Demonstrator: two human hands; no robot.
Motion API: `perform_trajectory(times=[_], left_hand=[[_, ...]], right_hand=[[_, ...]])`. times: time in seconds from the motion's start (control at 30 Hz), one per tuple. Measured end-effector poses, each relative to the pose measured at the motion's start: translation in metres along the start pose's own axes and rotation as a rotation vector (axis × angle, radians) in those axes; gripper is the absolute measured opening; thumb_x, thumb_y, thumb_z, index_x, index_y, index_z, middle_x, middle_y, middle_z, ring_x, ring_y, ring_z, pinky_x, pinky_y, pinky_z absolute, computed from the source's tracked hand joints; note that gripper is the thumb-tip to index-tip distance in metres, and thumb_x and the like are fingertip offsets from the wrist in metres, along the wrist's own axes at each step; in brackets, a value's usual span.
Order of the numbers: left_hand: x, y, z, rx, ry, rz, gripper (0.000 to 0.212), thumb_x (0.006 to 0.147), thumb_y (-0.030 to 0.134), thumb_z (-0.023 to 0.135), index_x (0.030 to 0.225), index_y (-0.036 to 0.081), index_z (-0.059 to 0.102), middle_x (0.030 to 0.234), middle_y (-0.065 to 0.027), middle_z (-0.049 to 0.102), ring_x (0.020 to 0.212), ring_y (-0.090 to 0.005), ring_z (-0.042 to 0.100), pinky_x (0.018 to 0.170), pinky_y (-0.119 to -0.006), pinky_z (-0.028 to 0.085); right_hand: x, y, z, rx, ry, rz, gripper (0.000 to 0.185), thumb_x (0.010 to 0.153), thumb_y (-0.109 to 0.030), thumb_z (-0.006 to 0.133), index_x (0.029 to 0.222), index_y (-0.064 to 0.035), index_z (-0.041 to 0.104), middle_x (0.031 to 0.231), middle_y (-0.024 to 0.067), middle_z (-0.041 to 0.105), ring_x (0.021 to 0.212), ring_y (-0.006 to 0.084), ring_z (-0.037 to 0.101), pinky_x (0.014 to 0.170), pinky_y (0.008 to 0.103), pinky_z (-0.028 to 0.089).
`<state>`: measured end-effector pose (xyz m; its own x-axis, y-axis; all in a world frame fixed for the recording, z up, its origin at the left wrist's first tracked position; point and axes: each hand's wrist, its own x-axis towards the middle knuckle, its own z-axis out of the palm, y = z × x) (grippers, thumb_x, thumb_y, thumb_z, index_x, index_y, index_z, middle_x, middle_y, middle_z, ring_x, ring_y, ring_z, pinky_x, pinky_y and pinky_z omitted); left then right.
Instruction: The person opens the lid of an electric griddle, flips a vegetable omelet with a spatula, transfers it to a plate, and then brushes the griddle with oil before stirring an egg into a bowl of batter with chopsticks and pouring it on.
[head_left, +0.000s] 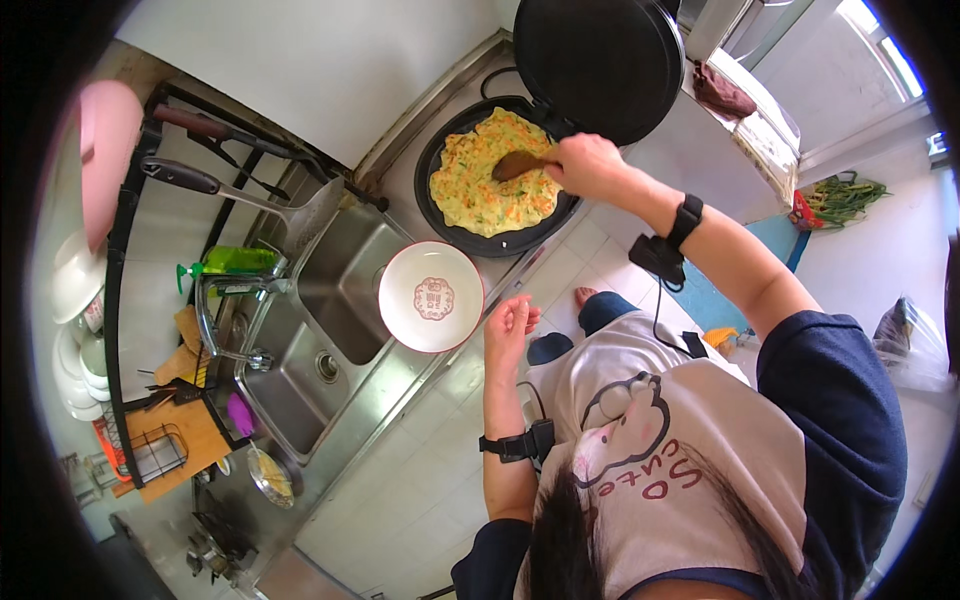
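Observation:
My right hand (589, 166) grips a brown wooden spoon (516, 166), whose bowl rests on a pale yellow batter pancake (480, 206) flecked with orange and green. The pancake lies on the black lower plate of a round electric griddle (429, 214); its black lid (600, 67) stands raised behind. Nearest to my left hand (511, 324) is a white bowl (397, 322) with a red rim and a red printed design, just left of it and not touched. That hand holds nothing, its fingers loosely curled near the counter's edge.
Left of the bowl is a stainless steel double sink (346, 281) with a faucet (206, 319). A black rack (116, 262) holds a slotted turner (225, 191). Green soap in a pump bottle (240, 260) stands behind the sink, and a strainer (270, 480) lies on the counter.

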<state>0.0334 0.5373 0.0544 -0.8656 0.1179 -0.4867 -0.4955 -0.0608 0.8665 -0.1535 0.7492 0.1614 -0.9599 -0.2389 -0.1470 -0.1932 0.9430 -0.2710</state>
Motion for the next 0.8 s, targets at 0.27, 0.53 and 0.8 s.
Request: perform_trajectory(times=[0.27, 0.53, 0.8], left_hand=[[-0.001, -0.002, -0.004, -0.07, 0.007, 0.035, 0.029, 0.095, 0.026, 0.052, 0.109, 0.001, 0.059, 0.09, -0.007, 0.066, 0.078, -0.011, 0.061, 0.071, -0.023, 0.049], [-0.002, -0.008, -0.014, -0.077, 0.009, 0.03, 0.028, 0.096, 0.024, 0.051, 0.11, 0.002, 0.059, 0.091, -0.0083, 0.065, 0.081, -0.0137, 0.062, 0.074, -0.026, 0.051], [-0.004, -0.006, -0.022, -0.082, -0.008, 0.035, 0.028, 0.096, 0.024, 0.051, 0.11, 0.002, 0.059, 0.091, -0.0086, 0.065, 0.081, -0.0136, 0.062, 0.073, -0.026, 0.051]], right_hand=[[-0.009, -0.021, -0.003, -0.145, -0.066, -0.086, 0.029, 0.082, -0.032, 0.054, 0.084, -0.0067, 0.069, 0.082, 0.0135, 0.067, 0.081, 0.0307, 0.065, 0.072, 0.0398, 0.052], [-0.019, -0.053, 0.013, -0.143, -0.08, -0.133, 0.031, 0.084, -0.035, 0.053, 0.082, -0.0083, 0.069, 0.079, 0.0122, 0.067, 0.078, 0.0301, 0.065, 0.069, 0.0406, 0.051], [-0.026, -0.066, 0.024, -0.137, -0.076, -0.169, 0.031, 0.084, -0.034, 0.054, 0.08, -0.0075, 0.069, 0.077, 0.0129, 0.067, 0.077, 0.0304, 0.066, 0.067, 0.0397, 0.052]])
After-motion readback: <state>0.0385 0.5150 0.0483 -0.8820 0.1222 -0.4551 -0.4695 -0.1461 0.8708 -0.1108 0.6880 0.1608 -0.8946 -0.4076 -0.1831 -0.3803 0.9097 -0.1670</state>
